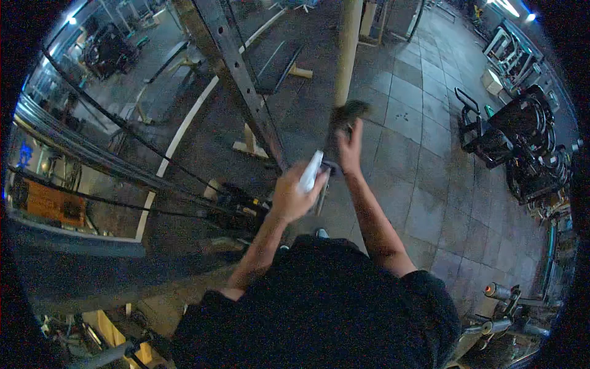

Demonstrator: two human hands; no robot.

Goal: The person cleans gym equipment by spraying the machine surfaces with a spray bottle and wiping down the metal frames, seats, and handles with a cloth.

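Observation:
A white object (311,172), perhaps a spray bottle, is gripped in my left hand (295,194), whose fingers wrap round it. To the right and a little higher, my right hand (350,147) is raised beside a dark, blurred thing (349,114) that looks like a cloth or brush. Whether its fingers hold that dark thing cannot be made out. A pale upright post (348,55) stands just behind the dark thing. Below my hands, a thin metal bar partly shows.
A perforated metal upright (236,67) slants down on the left, near my left hand. Cables run across the left side. A bench (278,67) stands beyond the upright. Black gym machines (516,135) line the right, past the tiled floor (399,154). Metal bars (501,307) project at lower right.

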